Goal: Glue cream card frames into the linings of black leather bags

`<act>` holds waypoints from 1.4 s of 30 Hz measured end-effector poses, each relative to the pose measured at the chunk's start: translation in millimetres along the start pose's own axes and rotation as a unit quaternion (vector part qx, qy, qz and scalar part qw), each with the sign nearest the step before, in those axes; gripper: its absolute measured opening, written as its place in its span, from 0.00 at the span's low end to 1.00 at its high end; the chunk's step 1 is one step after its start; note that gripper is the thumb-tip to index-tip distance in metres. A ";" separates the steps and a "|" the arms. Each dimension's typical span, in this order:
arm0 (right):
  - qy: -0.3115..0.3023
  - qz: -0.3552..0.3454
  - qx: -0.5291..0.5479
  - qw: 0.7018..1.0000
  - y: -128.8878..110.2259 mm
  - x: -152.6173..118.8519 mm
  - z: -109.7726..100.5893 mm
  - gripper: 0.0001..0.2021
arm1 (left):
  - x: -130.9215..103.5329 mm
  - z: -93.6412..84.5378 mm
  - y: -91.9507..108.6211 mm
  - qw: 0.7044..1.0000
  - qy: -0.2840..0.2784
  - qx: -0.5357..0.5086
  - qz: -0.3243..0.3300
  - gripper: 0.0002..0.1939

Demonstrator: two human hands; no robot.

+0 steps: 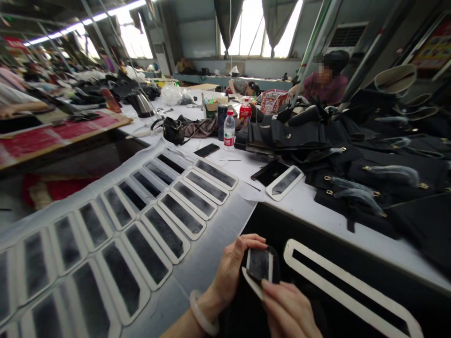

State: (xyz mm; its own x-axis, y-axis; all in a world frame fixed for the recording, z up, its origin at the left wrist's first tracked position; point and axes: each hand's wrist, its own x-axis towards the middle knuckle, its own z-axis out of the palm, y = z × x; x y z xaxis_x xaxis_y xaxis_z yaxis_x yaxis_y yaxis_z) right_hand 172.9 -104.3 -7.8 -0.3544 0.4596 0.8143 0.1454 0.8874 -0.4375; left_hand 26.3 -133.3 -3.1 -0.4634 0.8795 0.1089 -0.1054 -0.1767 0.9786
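Left hand [229, 267] and right hand [287, 305] are being used to grip a flat, black, cream-bordered, leather-looking piece [259, 264] between them, which is being judged light and bendable, best pinched by its cream rim.

Bottle [229, 131]: small label print illegible. Below it: right hand's [289, 307] fingers hide panel's [259, 264] lower end; wrist cut off by bottom edge. Lower right of it: frame's [334, 291] near end cut off. Lower left: outermost strips [5, 281] cut off, blurred.
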 end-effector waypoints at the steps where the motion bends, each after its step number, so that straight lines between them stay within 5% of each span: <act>1: -0.001 0.071 0.003 0.997 2.2 3.3 -3.6 0.11 | -0.3 0.3 1.3 1.000 -0.007 -0.004 0.003 0.31; 5: -0.076 0.322 0.048 0.942 16.0 14.3 -14.3 0.10 | -0.6 0.5 3.8 1.000 -0.023 -0.017 0.000 0.18; 8: -0.123 0.394 0.077 0.908 18.6 12.6 -12.3 0.12 | -0.2 -1.4 1.2 1.000 -0.009 -0.015 -0.020 0.13; 12: -0.137 0.361 0.028 0.922 7.8 13.5 -6.8 0.14 | -0.9 -2.3 -1.2 0.999 -0.005 -0.004 -0.032 0.12; 17: -0.124 0.111 -0.034 0.985 -9.8 20.6 -7.9 0.10 | -7.1 -0.4 2.6 1.000 -0.004 0.013 -0.017 0.11; 19: -0.117 0.027 -0.075 0.990 -15.2 18.7 -7.5 0.11 | -10.3 -0.3 3.6 1.000 -0.008 0.006 -0.006 0.11; 23: -0.119 -0.037 -0.121 0.985 -22.7 14.6 -5.3 0.09 | -12.9 -0.8 3.5 1.000 -0.010 0.000 0.004 0.11; 25: -0.124 -0.015 -0.103 0.987 -24.5 17.1 -5.1 0.09 | -12.0 -1.0 3.4 1.000 0.001 0.002 0.003 0.12; 29: -0.113 0.139 -0.019 0.984 -19.8 21.0 -8.0 0.11 | -9.2 -2.2 1.7 0.999 0.033 -0.011 -0.023 0.10; 33: -0.116 0.252 -0.056 0.959 -9.3 4.2 -9.1 0.15 | -8.2 -4.6 -2.7 0.997 0.044 -0.040 -0.048 0.07; 36: -0.130 0.276 -0.065 0.950 -8.5 -11.2 -3.9 0.23 | -8.4 -4.7 -4.6 0.998 0.048 -0.024 -0.045 0.07; 42: -0.102 0.283 -0.024 0.953 -19.2 -11.9 9.8 0.13 | -8.3 -2.6 -2.6 0.997 0.075 0.010 -0.034 0.08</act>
State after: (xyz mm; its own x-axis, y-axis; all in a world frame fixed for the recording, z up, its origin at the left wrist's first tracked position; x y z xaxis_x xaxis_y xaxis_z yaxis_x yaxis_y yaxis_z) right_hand 165.3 -127.1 -12.8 -0.3778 0.8531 0.3599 0.4066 0.5021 -0.7633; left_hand 28.1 -141.3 -7.0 -0.5816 0.8133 0.0156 -0.1244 -0.1078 0.9864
